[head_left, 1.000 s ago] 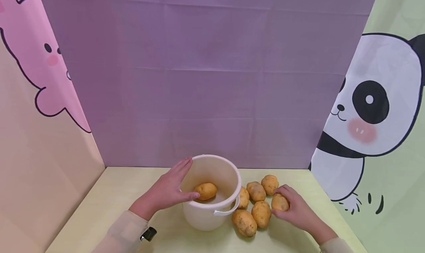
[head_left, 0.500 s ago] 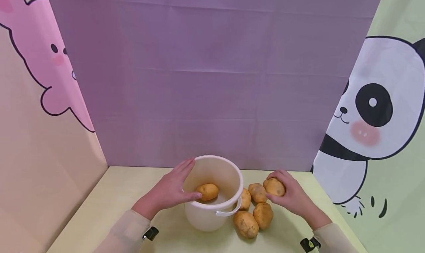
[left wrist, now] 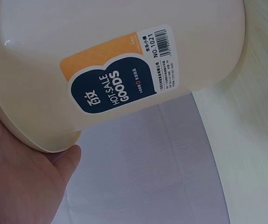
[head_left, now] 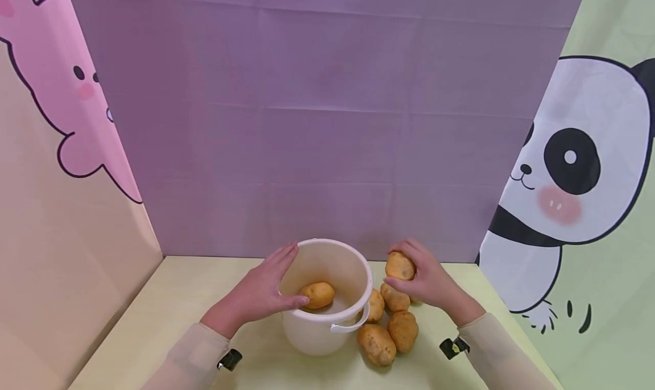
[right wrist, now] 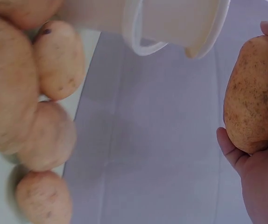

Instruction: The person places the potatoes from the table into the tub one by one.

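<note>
A cream plastic bucket (head_left: 313, 337) stands upright on the table with one potato (head_left: 318, 295) lying inside. My left hand (head_left: 261, 287) holds its rim at the left, thumb over the edge; the left wrist view shows a label (left wrist: 120, 77) on the bucket's side. Raised above the table to the right of the bucket, my right hand (head_left: 427, 276) grips a potato (head_left: 399, 266) between thumb and fingers. In the right wrist view this potato (right wrist: 254, 95) is long and speckled.
Several potatoes (head_left: 377, 344) lie grouped on the table at the bucket's right, one partly hidden below my right hand. A white handle (head_left: 350, 326) hangs on the bucket's front right. A purple backdrop (head_left: 327, 123) rises behind the pale table (head_left: 204, 282).
My right hand has lifted the potato off the table and moved it up and left toward the bucket, over the other potatoes. The left hand stays at the rim.
</note>
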Tool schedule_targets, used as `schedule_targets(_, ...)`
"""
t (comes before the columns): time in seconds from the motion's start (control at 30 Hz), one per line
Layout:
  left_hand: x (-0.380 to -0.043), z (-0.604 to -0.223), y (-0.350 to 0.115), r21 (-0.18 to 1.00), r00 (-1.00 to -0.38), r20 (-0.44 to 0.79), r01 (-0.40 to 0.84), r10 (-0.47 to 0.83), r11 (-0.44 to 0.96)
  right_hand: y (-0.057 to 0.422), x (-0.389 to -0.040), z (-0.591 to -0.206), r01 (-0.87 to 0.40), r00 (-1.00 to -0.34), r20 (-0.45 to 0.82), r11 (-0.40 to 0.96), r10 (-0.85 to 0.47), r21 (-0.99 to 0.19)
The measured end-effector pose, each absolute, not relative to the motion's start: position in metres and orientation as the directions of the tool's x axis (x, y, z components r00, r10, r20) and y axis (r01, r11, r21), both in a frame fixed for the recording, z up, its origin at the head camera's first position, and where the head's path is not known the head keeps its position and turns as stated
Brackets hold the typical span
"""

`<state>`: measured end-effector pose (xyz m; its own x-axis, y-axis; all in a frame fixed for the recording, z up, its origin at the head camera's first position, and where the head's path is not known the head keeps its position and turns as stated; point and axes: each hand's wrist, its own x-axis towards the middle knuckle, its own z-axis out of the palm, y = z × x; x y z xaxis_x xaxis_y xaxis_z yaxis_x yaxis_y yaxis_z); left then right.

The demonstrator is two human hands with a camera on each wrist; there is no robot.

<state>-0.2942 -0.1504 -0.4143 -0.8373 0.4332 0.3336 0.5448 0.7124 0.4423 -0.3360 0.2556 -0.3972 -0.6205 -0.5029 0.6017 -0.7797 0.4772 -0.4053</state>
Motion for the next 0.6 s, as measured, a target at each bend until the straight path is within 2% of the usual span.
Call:
schedule_targets(0.3,-0.294,-0.414,-0.151,0.433,-0.834,0.334,0.55,0.44,0.714,0.223,-0.34,-0.374,-0.808,-0.583,0.593,0.467,-0.555,-0.358)
schedule_targets(0.6,-0.293,-0.413,-0.152,0.43,-0.836,0.33,0.547,0.439,0.718,0.197,-0.345,-0.362,-0.807,-0.589,0.557,0.454,-0.585,-0.377)
